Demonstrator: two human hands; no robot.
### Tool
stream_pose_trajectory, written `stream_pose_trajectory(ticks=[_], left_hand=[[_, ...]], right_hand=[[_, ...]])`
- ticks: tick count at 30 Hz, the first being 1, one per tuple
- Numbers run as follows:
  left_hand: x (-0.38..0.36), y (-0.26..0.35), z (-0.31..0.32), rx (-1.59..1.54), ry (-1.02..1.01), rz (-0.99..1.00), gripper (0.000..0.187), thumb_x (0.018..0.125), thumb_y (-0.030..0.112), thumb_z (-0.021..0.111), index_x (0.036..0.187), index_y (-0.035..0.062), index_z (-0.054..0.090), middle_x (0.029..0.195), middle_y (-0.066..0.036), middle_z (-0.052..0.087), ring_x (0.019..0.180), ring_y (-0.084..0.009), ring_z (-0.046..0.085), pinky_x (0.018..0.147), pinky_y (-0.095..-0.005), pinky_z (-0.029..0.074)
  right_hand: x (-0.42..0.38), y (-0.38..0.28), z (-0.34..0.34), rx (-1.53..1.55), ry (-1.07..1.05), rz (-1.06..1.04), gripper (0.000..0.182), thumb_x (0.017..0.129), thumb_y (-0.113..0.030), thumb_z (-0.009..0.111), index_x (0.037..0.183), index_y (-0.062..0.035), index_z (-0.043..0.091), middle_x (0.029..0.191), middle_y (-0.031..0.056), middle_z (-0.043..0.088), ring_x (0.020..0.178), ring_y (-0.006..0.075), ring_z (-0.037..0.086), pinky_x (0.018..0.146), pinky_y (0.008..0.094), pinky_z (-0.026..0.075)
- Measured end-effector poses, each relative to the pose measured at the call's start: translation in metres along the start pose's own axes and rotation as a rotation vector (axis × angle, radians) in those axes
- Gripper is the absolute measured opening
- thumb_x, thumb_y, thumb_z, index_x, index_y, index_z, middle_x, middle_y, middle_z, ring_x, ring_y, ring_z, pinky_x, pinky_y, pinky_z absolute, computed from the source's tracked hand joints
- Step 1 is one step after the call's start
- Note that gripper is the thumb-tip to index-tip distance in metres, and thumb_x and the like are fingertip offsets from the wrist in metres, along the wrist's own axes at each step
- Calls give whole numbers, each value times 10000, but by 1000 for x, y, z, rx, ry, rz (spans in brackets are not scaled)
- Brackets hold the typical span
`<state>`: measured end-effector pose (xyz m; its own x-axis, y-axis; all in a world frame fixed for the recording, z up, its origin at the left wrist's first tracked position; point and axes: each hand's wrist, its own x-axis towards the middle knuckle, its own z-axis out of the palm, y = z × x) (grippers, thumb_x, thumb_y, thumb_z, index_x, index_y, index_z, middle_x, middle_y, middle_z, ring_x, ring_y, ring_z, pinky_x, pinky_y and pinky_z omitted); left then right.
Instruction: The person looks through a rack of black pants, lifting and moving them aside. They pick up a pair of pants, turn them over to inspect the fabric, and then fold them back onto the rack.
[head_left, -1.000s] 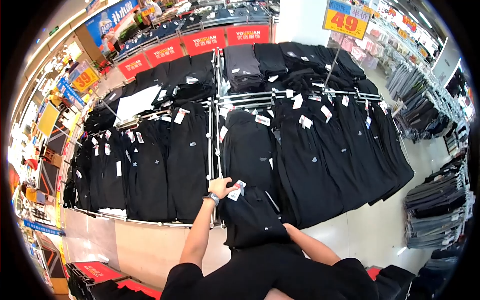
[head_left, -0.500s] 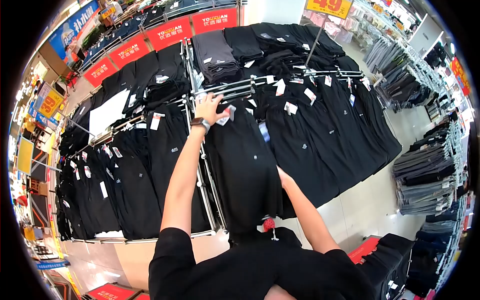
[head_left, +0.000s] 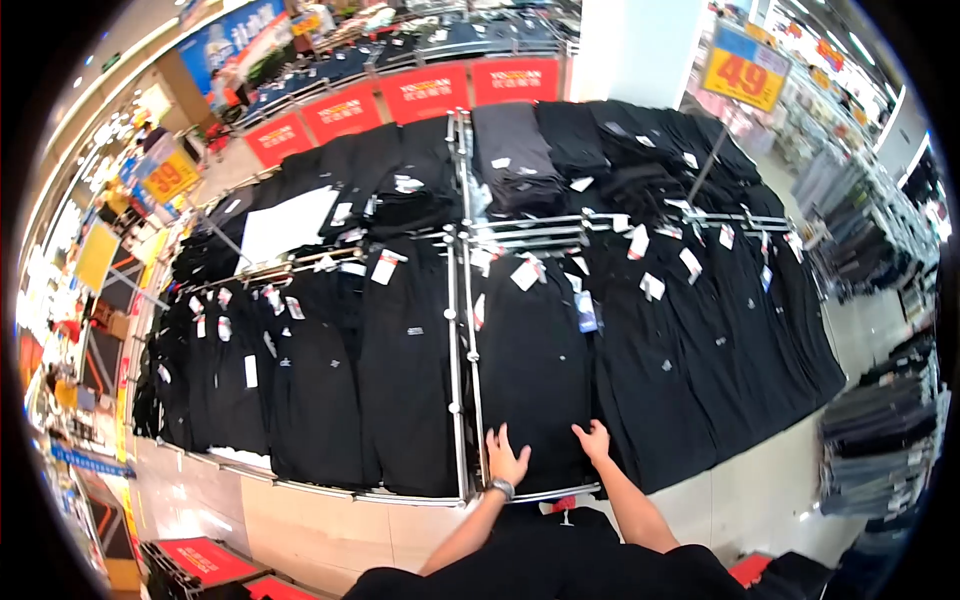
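Note:
Black trousers lie flat along the sloping rack, their white tag at the waist end. At the near end of these trousers, my left hand rests by the left edge, fingers spread. Across from it is my right hand at the right edge, thumb and fingers apart. Neither hand grips anything. A blue tag hangs between these trousers and the neighbouring black pair on the right.
A metal rail divides the rack, with more black trousers to its left. Folded dark grey trousers are stacked behind. A yellow price sign stands at the back right. Stacked jeans line the right side.
My left hand has come down from the waist end to the near end, and my right hand has let go of the near edge. The trousers now lie flatter, and the view has shifted.

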<state>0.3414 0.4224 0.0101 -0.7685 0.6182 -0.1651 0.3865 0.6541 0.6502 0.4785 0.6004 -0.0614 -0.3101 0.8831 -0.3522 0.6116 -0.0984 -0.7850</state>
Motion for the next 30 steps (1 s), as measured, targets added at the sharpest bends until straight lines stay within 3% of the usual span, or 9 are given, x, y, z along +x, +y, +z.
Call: stream_pose_trajectory(ticks=[2, 7, 11, 15, 20, 22, 25, 28, 30], left_hand=[[-17, -17, 23, 2, 32, -130, 879, 768, 314, 713, 1447, 73, 210, 1446, -287, 237, 1273, -463, 349, 1055, -455, 347], [-8, -26, 33, -138, -118, -386, 1010, 784, 376, 686, 1468, 6, 41, 1411, -300, 312, 1224, -434, 448, 1020, -440, 388], [15, -66, 70, 34, -4, -342, 883, 797, 363, 684, 1388, -103, 222, 1125, -249, 615, 1057, -361, 598, 918, -407, 466], [15, -63, 70, -118, 87, -400, 386, 772, 289, 699, 1039, 14, 653, 978, -211, 672, 924, -377, 643, 829, -435, 510], [10, -63, 74, -40, 69, -385, 214, 758, 237, 709, 873, 62, 665, 880, -169, 669, 855, -353, 637, 786, -420, 502], [5, -65, 87, -53, 201, -310, 182, 771, 233, 700, 825, 81, 616, 978, -156, 566, 1018, -354, 513, 868, -449, 437], [-7, -45, 81, -157, 373, -294, 175, 797, 244, 669, 868, 105, 589, 1074, -136, 550, 1063, -345, 501, 879, -467, 425], [-3, -60, 86, -362, 431, -182, 160, 864, 215, 603, 906, 64, 576, 925, -153, 607, 892, -347, 570, 822, -408, 449], [0, -66, 91, -670, 429, -252, 234, 935, 265, 545, 907, 34, 561, 827, -108, 590, 832, -235, 571, 749, -346, 451]], right_hand=[[-4, -5, -1, -138, 44, -28, 520, 712, -304, 771, 1021, 81, 610, 1006, 236, 662, 966, 360, 633, 847, 386, 489], [-2, 23, 9, -283, 154, -155, 540, 745, -316, 748, 1067, 91, 598, 1033, 247, 647, 1005, 375, 609, 880, 397, 473], [-1, 27, 1, -207, 143, -125, 524, 765, -283, 742, 1082, 103, 583, 1083, 253, 627, 1027, 378, 595, 884, 377, 465], [16, 61, 10, -19, 91, -108, 441, 793, -221, 721, 1089, 81, 594, 1070, 209, 647, 1010, 327, 613, 867, 346, 467], [12, 64, 1, 104, -46, -104, 382, 808, -186, 698, 1091, 54, 610, 1029, 162, 672, 964, 263, 631, 849, 336, 475], [19, 77, 7, 108, -72, -64, 381, 810, -176, 692, 1097, 61, 607, 1047, 163, 668, 963, 259, 630, 851, 330, 475], [8, 54, -10, 136, -117, -18, 424, 839, -194, 673, 1158, 65, 571, 1105, 159, 647, 998, 256, 615, 873, 326, 469], [14, 53, -17, 245, -238, 47, 436, 866, -202, 650, 1201, 55, 544, 1138, 150, 631, 1027, 244, 600, 891, 329, 463], [21, 61, -15, 333, -332, 82, 439, 879, -205, 637, 1221, 50, 532, 1156, 147, 622, 1041, 237, 593, 900, 333, 460]])
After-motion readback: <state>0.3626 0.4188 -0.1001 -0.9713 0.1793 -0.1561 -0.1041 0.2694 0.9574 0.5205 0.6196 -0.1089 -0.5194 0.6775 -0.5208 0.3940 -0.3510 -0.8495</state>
